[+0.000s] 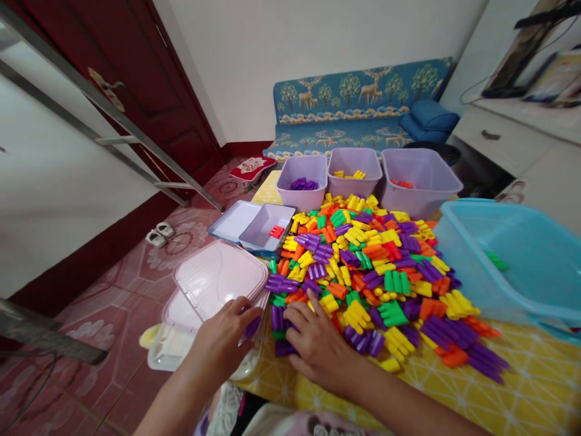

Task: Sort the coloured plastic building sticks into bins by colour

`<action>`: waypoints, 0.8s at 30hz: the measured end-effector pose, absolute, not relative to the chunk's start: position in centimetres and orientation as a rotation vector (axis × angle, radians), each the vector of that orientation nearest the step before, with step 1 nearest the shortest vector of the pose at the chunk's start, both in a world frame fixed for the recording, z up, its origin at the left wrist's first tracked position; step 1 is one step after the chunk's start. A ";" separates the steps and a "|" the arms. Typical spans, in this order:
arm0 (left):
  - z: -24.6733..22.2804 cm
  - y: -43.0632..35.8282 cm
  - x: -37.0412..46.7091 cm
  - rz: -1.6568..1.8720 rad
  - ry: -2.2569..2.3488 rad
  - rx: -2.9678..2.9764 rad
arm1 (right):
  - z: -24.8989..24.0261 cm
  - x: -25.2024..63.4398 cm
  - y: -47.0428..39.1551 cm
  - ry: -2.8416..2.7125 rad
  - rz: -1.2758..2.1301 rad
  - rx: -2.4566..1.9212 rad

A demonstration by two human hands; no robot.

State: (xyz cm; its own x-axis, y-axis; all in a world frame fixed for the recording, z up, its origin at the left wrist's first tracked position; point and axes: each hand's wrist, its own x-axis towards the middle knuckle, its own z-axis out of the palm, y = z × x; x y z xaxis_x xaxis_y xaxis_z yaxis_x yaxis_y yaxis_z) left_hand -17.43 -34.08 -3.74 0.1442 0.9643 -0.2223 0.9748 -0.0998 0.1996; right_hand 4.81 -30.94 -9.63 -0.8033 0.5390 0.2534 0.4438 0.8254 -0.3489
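The head view shows a purple ribbed plastic block (pixel 252 327) in the left hand (pixel 227 332), clamped between thumb and fingers at the table's left edge, near the front-left corner. Its smooth, rounded tubes are partly hidden; the visible part slants from near left to far right, but which end leads I cannot tell.

The right hand (pixel 315 342) lies at the near-left margin of the block pile (pixel 354 260), fingers bent and slightly apart, tips by purple blocks (pixel 278 318) whose tubes run roughly from the near edge toward the far one. The pile mixes glossy purple, yellow, orange, red and green blocks, each a row of parallel tubes, pointing every way across the yellow cloth (pixel 521 369) with white geometric lines.

Along the far edge stand three lilac plastic bins with rounded corners: the left bin (pixel 302 197) has purple blocks, the middle bin (pixel 356 184) yellow, the right bin (pixel 420 191) orange-red. By the left edge, a shallow tray (pixel 267 225) holds a red block (pixel 276 231), with translucent pinkish lids (pixel 221 272) stacked nearer. A translucent turquoise tub (pixel 521 266) at the right holds something green.
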 end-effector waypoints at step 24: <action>-5.8 -27.9 -9.0 1.008 1.372 2.073 | -10.1 14.1 -26.6 -2.026 -0.207 -1.594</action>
